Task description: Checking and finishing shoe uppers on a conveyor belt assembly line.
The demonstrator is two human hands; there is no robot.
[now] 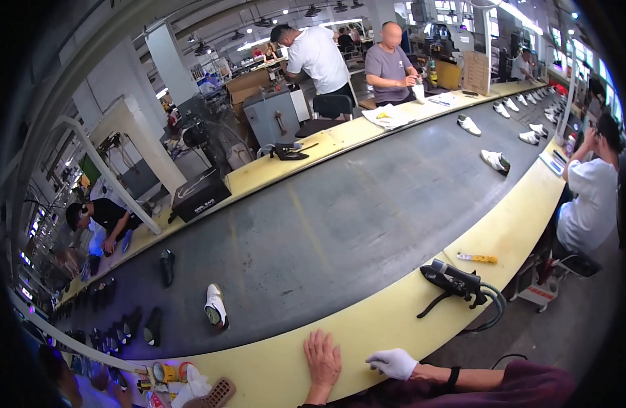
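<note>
My left hand (322, 357), bare, lies flat on the pale yellow ledge (381, 319) with its fingers stretched out and nothing in it. To its right, my right hand (392, 364) wears a white glove and rests at the ledge's near edge. Its fingers are loosely bent, the tips slightly apart, and no held thing shows. Beyond my hands runs a dark grey conveyor belt (313, 231). The nearest shoe on it, a white sneaker (216, 307), sits to the left. A black handheld tool with a lever and hose (456, 282) lies on the ledge to the right, near a yellow-handled cutter (478, 258).
A brown shoe sole (218, 394) and tape rolls (165, 372) crowd the ledge at lower left. Dark shoes (153, 326) stand on the belt's left end, white sneakers (495, 161) toward its far right. A black shoebox (201, 195) sits across the belt. Several people work around the line.
</note>
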